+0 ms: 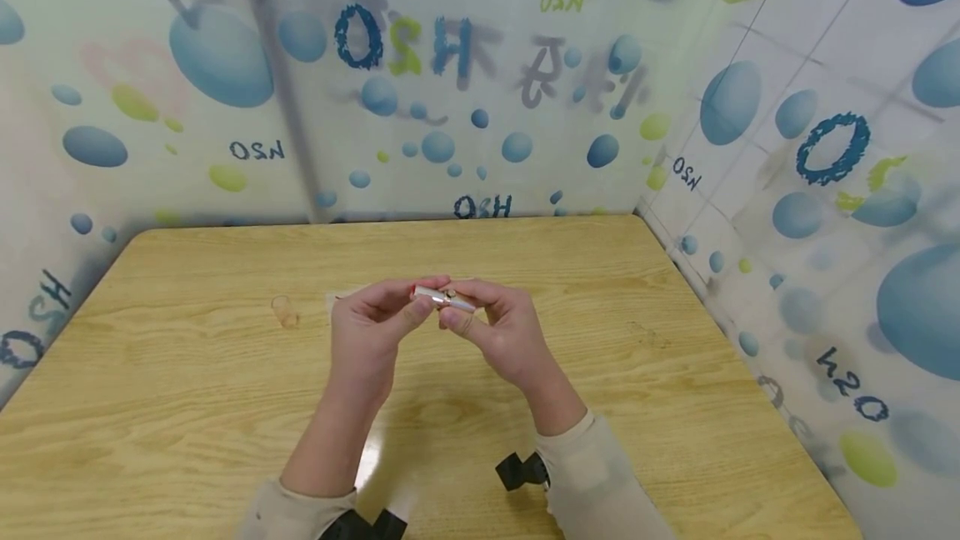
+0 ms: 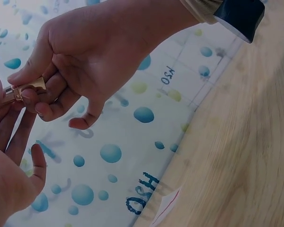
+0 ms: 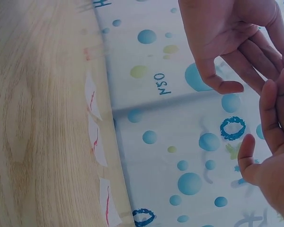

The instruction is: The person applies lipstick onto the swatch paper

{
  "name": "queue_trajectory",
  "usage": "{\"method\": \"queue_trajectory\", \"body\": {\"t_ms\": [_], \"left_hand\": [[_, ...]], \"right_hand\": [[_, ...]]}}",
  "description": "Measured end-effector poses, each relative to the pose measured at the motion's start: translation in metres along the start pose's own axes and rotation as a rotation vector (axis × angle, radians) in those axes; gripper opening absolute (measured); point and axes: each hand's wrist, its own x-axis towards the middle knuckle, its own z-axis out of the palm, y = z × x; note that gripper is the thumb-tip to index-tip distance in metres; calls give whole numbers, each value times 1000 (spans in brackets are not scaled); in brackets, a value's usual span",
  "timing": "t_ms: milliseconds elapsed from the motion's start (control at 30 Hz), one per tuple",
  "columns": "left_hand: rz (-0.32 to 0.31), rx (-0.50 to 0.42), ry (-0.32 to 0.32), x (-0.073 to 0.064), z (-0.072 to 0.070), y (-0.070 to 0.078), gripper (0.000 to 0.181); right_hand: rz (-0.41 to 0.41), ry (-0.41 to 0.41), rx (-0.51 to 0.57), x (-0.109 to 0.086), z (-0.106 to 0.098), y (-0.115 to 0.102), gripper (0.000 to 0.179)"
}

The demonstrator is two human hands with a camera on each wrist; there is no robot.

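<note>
A slim, shiny tube in white, silver and rose gold lies between both hands, held slantwise above the table. My left hand pinches its left end between thumb and fingers. Thumb and fingers of my right hand grip the other end, with the two hands' fingertips almost together. The left wrist view shows a gold metal section and a narrow ring round the middle. Fingers cover much of the tube, and its exact kind cannot be told. In the right wrist view it is mostly out of frame.
Both forearms are above a wooden table. White paper strips with red marks lie along its far edge. A wall covering with blue and green bubbles rises behind and at the sides. Black cameras sit at the cuffs.
</note>
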Motion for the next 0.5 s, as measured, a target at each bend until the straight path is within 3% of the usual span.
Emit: {"method": "queue_trajectory", "body": {"t_ms": [267,500], "left_hand": [[21,-32,50,-1,5,-1,14],[30,-42,101,-2,8,-2,12]], "right_hand": [[-21,3,3,0,2,-1,31],[-23,5,5,1,3,-2,36]]}}
